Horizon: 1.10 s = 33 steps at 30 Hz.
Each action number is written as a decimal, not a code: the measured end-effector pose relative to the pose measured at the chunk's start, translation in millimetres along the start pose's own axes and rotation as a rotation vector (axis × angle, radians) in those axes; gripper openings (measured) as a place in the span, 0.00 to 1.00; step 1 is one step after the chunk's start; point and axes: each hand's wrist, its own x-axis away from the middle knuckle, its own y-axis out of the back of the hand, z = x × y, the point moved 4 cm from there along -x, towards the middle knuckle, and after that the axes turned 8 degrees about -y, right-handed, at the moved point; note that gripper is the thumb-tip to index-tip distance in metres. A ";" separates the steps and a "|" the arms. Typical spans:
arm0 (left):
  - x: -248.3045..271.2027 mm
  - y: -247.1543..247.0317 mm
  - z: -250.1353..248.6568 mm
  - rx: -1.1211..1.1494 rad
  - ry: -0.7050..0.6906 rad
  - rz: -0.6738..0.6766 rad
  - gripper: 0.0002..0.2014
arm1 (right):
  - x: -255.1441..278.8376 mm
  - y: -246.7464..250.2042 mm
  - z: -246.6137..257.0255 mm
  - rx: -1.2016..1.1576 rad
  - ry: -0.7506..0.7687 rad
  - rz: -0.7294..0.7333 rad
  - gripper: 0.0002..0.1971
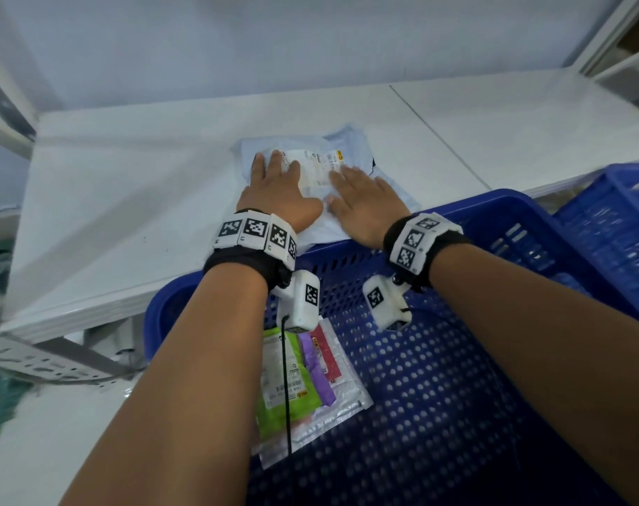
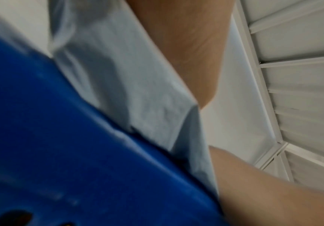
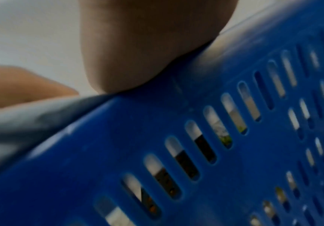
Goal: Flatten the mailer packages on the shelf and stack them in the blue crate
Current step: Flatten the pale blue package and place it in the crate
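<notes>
A pale blue mailer with a white shipping label lies on the white shelf, close to its front edge. My left hand presses flat on the mailer's left half, fingers straight. My right hand presses flat on its right half. The blue crate stands just below the shelf edge, under my forearms. A clear mailer with green, purple and pink contents lies flat on the crate floor. In the left wrist view the mailer overhangs the crate rim beneath my palm.
A second blue crate stands to the right of the first. A seam runs across the shelf to the right of the mailer. Shelf uprights rise at far left and top right. Teal material lies at lower left.
</notes>
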 end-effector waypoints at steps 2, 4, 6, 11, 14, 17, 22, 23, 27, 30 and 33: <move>-0.9 2.5 -0.9 0.018 0.005 0.028 0.42 | -5.8 1.6 -9.0 0.000 -0.045 0.012 0.32; -1.6 3.0 -1.5 0.020 0.013 0.028 0.42 | -8.0 2.1 -10.6 0.010 -0.046 0.016 0.32; -1.0 0.9 -2.6 0.013 0.010 0.002 0.41 | -6.3 0.8 -8.2 0.001 -0.026 0.022 0.32; -1.5 -2.7 -2.5 0.042 -0.013 -0.064 0.41 | -11.4 16.7 -2.3 0.189 -0.188 -0.072 0.29; -3.3 -0.8 -3.0 0.031 -0.042 -0.080 0.47 | -16.4 29.0 34.3 -0.047 -0.063 -0.133 0.20; -4.9 -1.7 0.6 0.010 -0.061 -0.088 0.48 | -17.2 9.6 54.1 -0.127 0.188 -0.018 0.15; -0.7 -2.0 4.3 0.066 -0.005 -0.098 0.41 | -7.6 -2.1 -5.9 0.036 0.032 0.006 0.32; 0.2 -0.9 3.5 0.068 -0.005 -0.099 0.41 | -6.0 -0.3 -17.1 0.048 -0.001 0.013 0.32; 0.7 0.0 3.6 0.056 0.003 -0.084 0.41 | -14.5 19.3 -64.0 0.148 -0.297 0.006 0.28; 3.1 -1.0 -0.1 0.039 -0.007 -0.091 0.41 | -21.4 51.4 -61.1 0.214 -0.428 -0.100 0.22; 0.6 -1.6 0.4 0.030 -0.002 -0.092 0.41 | -40.6 63.1 -3.4 0.072 -0.045 -0.196 0.24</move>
